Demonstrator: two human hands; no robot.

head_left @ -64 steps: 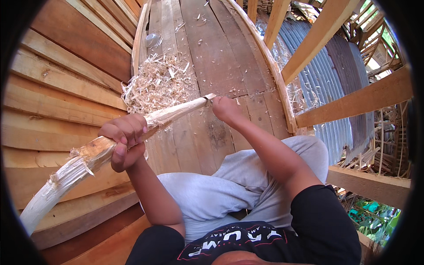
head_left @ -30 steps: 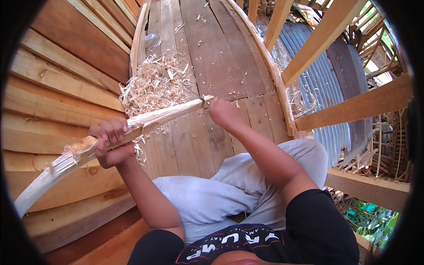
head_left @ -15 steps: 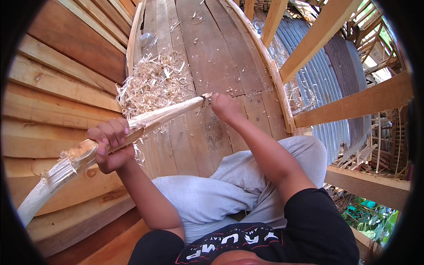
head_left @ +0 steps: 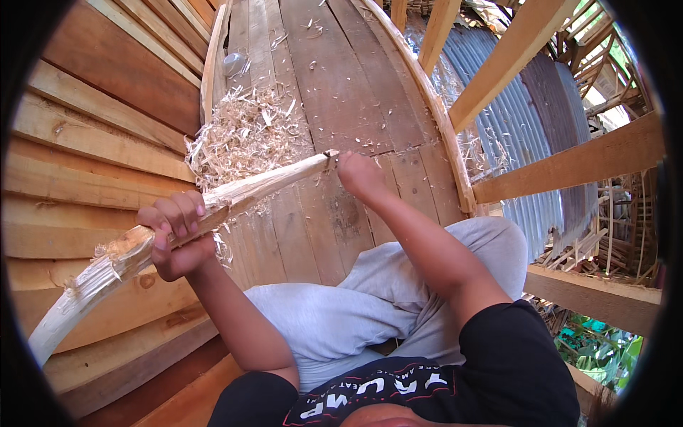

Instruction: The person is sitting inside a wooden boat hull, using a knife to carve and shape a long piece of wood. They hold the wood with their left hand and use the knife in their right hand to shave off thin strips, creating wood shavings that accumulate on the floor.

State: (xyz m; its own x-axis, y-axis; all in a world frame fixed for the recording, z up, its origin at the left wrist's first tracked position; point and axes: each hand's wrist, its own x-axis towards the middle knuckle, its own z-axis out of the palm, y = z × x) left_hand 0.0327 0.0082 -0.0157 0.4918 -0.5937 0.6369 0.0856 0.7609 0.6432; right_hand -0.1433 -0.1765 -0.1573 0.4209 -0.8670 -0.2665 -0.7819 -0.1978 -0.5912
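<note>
A long, peeled, pale wooden pole [head_left: 274, 183] lies slantwise in front of me, its thick rough end at the lower left and its thin end over the floorboards. My left hand [head_left: 174, 231] is wrapped round its thicker part, where the surface is splintered. At the thin tip, my right hand [head_left: 361, 176] is closed in a fist. A small dark blade [head_left: 330, 154] sticks out from that fist and meets the pole's tip; it looks like a knife, with its handle hidden inside my fingers.
Wood shavings [head_left: 249, 135] are heaped on the plank floor [head_left: 348, 78] beyond the pole. A clear plastic cup [head_left: 235, 65] lies farther off. Plank wall [head_left: 92, 160] stands on the left; at the right are a railing [head_left: 569, 156] and corrugated metal sheets [head_left: 498, 92]. My crossed legs [head_left: 341, 306] are close below.
Almost nothing differs. My right fist and the blade have shifted very slightly to the left at the pole's tip; my left hand keeps its hold on the pole.
</note>
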